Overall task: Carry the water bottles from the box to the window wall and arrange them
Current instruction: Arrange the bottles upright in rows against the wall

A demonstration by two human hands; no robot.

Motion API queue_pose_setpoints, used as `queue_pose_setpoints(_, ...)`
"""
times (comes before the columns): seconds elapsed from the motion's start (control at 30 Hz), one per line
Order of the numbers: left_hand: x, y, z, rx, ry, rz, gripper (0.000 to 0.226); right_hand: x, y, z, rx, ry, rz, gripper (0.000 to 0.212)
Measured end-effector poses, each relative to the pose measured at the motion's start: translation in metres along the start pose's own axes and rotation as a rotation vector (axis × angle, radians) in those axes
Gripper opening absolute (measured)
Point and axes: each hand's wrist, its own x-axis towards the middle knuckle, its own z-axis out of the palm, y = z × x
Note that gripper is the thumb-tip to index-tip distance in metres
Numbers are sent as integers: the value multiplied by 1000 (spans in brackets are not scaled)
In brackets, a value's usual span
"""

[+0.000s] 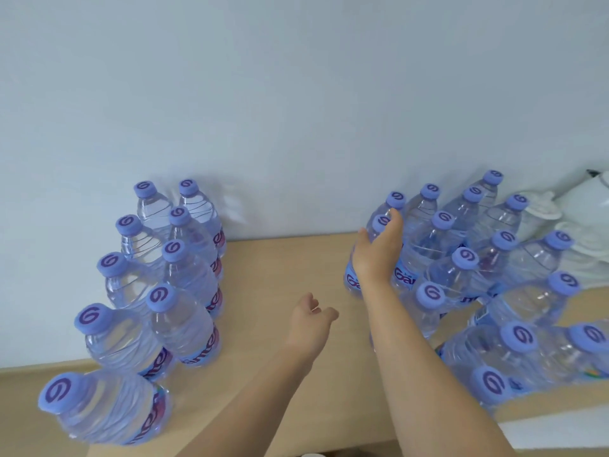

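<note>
Clear water bottles with purple caps stand on a light wooden surface against a pale wall. On the left, two rows of several bottles run from the wall toward me. A larger cluster of several bottles fills the right side. My right hand is wrapped around the shoulder of the cluster's leftmost bottle, which stands upright. Over the bare gap between the two groups hovers my left hand, fingers apart and holding nothing.
The pale wall closes off the back of the surface. White bundled items lie at the far right behind the bottles. A white ledge shows at the lower right.
</note>
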Motion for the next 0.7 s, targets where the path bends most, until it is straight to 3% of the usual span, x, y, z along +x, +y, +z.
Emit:
queue_pose_setpoints(0.27,4,2,-6,56,16,42,66,-21,-15,-3,-57,-67,-117,43)
queue_pose_setpoints(0.4,2,-6,-15,152,47,123,84,-42,-43,-21,-4,-174,-278,40)
queue_pose_setpoints(0.53,-11,-8,-21,-14,65,288,69,-60,-70,-39,142,-368,-278,34)
queue_pose_setpoints(0.63,-35,-16,-30,-129,127,292,67,-74,-86,-44,226,-547,-246,26)
queue_pose_setpoints(0.7,-54,-24,-49,-82,30,239,52,-73,-93,-46,246,-740,-173,22)
